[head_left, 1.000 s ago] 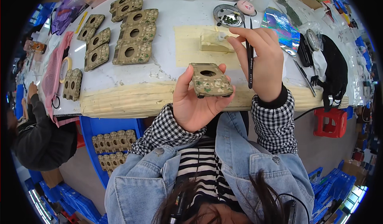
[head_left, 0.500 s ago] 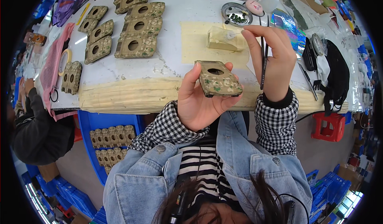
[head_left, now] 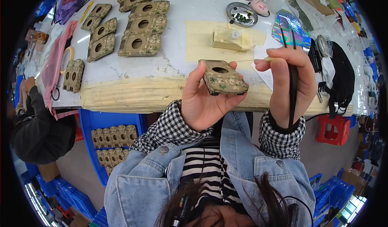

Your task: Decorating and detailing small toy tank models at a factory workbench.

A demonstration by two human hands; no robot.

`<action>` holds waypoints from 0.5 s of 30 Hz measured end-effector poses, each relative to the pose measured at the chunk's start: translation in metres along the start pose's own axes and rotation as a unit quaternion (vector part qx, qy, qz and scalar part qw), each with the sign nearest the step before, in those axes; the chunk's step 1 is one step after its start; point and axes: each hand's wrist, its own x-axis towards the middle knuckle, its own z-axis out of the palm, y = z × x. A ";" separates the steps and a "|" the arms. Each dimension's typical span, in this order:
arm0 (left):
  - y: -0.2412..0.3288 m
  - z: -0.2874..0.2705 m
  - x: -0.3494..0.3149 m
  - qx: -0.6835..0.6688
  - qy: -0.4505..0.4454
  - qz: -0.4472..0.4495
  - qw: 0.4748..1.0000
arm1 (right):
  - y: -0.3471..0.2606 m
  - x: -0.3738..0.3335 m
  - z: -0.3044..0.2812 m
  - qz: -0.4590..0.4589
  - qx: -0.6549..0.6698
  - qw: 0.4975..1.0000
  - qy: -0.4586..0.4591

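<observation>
Prob. light + stiff, the camo shell [head_left: 227,81] sits in L hand [head_left: 204,109], curled round its sides, by the table [head_left: 173,8] edge; best grip = rims, off patterned top. R hand [head_left: 294,83] pinches thin stick [head_left: 251,60], black tweezers [head_left: 293,95] tucked along palm.

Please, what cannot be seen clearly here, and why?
In the head view:
Underside of the camouflage model hull: turned away, covered by the left hand.
Tip of the thin pale stick: too fine to tell if it touches the hull.
Dark green pieces in the round dish: too small to identify.
</observation>
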 end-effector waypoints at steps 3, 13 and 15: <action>0.000 -0.001 -0.001 0.003 0.000 0.007 1.000 | -0.004 -0.006 -0.001 0.018 -0.003 0.999 -0.044; -0.002 0.003 0.000 -0.005 -0.011 0.013 1.000 | 0.001 -0.010 0.008 0.049 0.077 0.994 -0.067; -0.002 0.002 0.000 -0.006 -0.010 0.013 1.000 | 0.002 -0.011 0.008 0.059 0.087 0.993 -0.060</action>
